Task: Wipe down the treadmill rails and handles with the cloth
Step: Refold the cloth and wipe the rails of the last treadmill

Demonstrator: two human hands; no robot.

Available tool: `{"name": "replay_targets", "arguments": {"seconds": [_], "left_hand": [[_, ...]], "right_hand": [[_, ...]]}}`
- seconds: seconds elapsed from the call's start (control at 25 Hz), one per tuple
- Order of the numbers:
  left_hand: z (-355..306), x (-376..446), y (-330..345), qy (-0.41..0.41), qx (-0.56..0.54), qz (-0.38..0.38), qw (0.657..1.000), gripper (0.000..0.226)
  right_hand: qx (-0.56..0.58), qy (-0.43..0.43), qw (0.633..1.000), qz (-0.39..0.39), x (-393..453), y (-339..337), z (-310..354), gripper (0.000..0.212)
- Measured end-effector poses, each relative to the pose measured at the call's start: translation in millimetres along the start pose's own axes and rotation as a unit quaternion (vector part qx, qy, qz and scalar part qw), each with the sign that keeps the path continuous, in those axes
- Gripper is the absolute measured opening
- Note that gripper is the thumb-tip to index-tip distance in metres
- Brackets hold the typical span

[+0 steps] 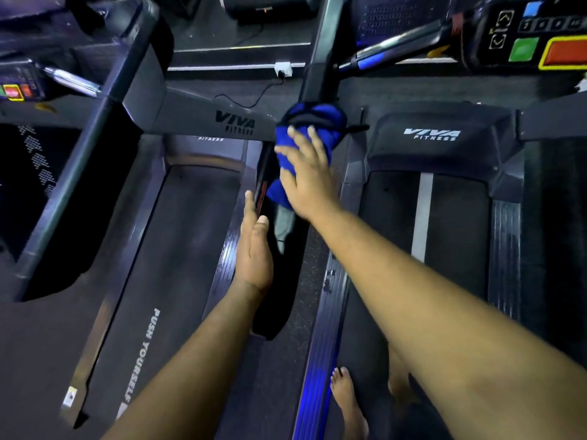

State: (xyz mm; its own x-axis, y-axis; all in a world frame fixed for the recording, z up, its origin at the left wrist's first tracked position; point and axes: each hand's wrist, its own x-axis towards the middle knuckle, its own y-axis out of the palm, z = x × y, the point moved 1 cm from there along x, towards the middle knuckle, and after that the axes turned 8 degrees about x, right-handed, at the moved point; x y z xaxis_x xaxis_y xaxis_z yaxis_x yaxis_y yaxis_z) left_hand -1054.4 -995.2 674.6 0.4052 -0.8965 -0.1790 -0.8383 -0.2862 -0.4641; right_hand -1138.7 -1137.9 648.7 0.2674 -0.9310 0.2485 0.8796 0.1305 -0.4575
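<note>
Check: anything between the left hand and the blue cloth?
Nothing visible. The left hand is open, fingers straight, just below and left of the blue cloth, with only a short stretch of the dark rail between them. The right hand already presses flat on the cloth, against the upright post.

"VIVA FITNESS" in dark letters on left treadmill's motor cover (235, 123), at eleven o'clock. "VIVA FITNESS" in white on right treadmill's hood (432, 134), at two o'clock. "PUSH YOURSELF" in white along left treadmill's belt (144, 354), at seven o'clock. Console markings at one o'clock too blurred to read.
</note>
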Motion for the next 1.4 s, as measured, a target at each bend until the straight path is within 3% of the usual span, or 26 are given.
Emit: {"name": "replay_targets", "arguments": {"seconds": [0.2, 0.36, 0.48, 0.6, 0.68, 0.76, 0.92, 1.0, 1.12, 1.28, 1.36, 1.4], "left_hand": [[6, -45, -10, -0.012, -0.014, -0.007, 1.0, 0.062], [15, -47, -7, 0.056, 0.082, 0.03, 0.995, 0.072], [14, -33, -6, 0.066, 0.099, 0.05, 0.992, 0.078], [24, -37, -5, 0.061, 0.084, 0.034, 0.994, 0.079], [26, -42, -9, 0.058, 0.077, 0.018, 0.995, 0.078], [23, -45, -9, 0.052, 0.086, 0.017, 0.995, 0.074], [23, -83, -13, 0.033, 0.122, 0.024, 0.992, 0.066], [31, -108, -20, 0.028, 0.163, 0.04, 0.985, 0.076], [31, -131, -31, -0.021, 0.177, 0.064, 0.982, 0.1], [4, -146, -36, 0.019, 0.253, 0.059, 0.966, 0.104], [-16, -144, -32, 0.049, 0.251, 0.061, 0.965, 0.09], [-26, -140, -26, 0.038, 0.196, 0.076, 0.977, 0.078]], "right_hand": [[0.141, 0.023, 0.99, 0.011, -154, 20, 43, 0.058], [0.211, 0.088, 0.973, -0.028, -83, 14, 12, 0.07], [0.32, 0.15, 0.933, -0.06, -54, 14, -1, 0.072], [0.417, 0.212, 0.878, -0.104, -131, 36, 10, 0.063], [0.445, 0.241, 0.857, -0.095, -193, 48, 24, 0.053], [0.418, 0.263, 0.866, -0.072, -211, 46, 28, 0.055], [0.264, 0.259, 0.928, -0.054, -211, 30, 42, 0.058], [0.191, 0.212, 0.958, 0.027, -246, 17, 49, 0.059], [0.129, 0.152, 0.973, 0.12, -277, -18, 43, 0.053], [0.052, 0.115, 0.99, 0.062, -248, -65, 60, 0.05], [0.055, 0.087, 0.994, 0.047, -236, -84, 77, 0.051], [0.068, 0.068, 0.995, 0.042, -230, -93, 85, 0.052]]}}
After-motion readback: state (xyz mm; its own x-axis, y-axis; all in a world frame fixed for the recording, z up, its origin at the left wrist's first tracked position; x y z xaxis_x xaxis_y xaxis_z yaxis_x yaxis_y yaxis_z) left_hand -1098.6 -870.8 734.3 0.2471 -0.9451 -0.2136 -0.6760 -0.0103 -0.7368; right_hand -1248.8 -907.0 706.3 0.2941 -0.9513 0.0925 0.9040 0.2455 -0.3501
